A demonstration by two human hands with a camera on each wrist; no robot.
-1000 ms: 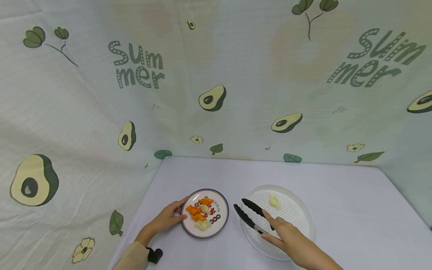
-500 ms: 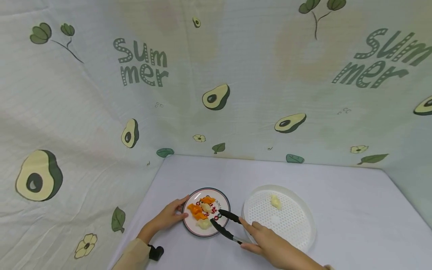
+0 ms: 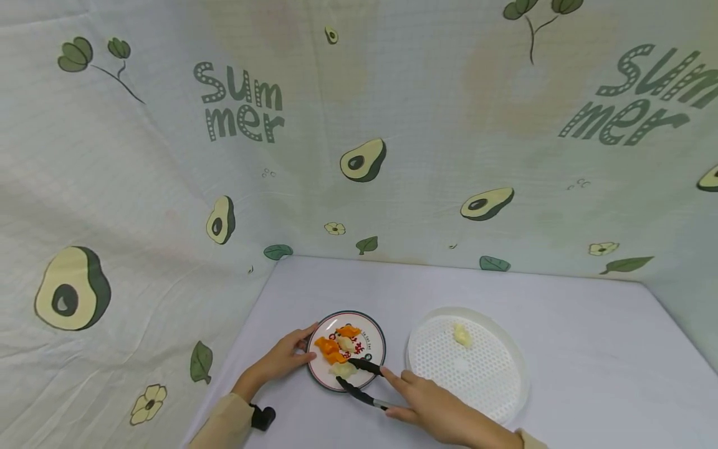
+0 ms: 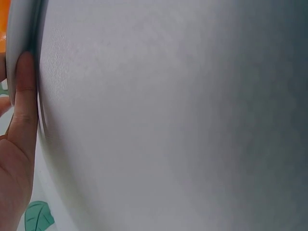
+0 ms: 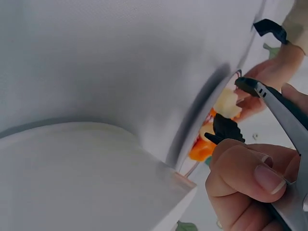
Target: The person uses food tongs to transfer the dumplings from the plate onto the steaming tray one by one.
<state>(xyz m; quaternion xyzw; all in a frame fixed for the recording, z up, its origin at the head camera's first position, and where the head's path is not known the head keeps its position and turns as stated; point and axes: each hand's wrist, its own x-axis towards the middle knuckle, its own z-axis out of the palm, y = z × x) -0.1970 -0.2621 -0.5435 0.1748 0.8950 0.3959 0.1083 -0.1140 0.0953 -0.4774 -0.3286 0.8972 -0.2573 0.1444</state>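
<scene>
On the white tablecloth (image 3: 589,349), your left hand (image 3: 286,360) steadies the small plate (image 3: 373,333) by its rim, fingers straight, so your right hand (image 3: 434,408), clamped on the black tongs (image 3: 359,380), can close on the pale dumpling (image 3: 343,369).

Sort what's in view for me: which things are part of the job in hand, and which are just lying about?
In use:
- black-tipped metal tongs, gripped by right hand
- round patterned plate of orange and pale food pieces, steadied by left hand
- white perforated round tray holding one pale piece

Lying about:
- avocado-print cloth backdrop
</scene>
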